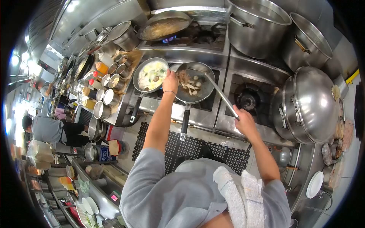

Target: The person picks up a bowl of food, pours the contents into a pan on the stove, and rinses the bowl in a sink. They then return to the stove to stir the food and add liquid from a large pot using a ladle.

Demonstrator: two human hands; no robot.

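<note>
Range (205, 118) under everything. Big stockpot (253, 36) rear right, domed lid (317, 104) on a pot at far right, wok (161, 30) at the back with a blue flame (169, 39) under its edge. Co-worker (47, 129) off to my left, well apart.

Two frying pans up front, side by side: right pan (207, 88) with brown shreds (184, 78) and pale mushroom pieces (194, 92), left pan (135, 109) with a creamy white mix (152, 73). Both handles stick out towards me; my body or a sleeve catching one could swing the pan and slop the lot.

Ladle (222, 94) in my right hand (245, 122): fingers closed round the handle end, its head over the left side of the right pan, by the shreds. Long reach from grip to head, so a wrist slip could knock pieces over the rim or shove the pan off its grate.

Left hand (171, 82) is low where the two pans meet: fingers partly curled, tips pointing down. Can't tell how wide they're open or whether they pinch anything; the back of the hand hides it. Main hazard: bare skin close to metal rims. A small drift could mean a burn, likewise any spatter. Too much downward pressure there could tip a pan.
</note>
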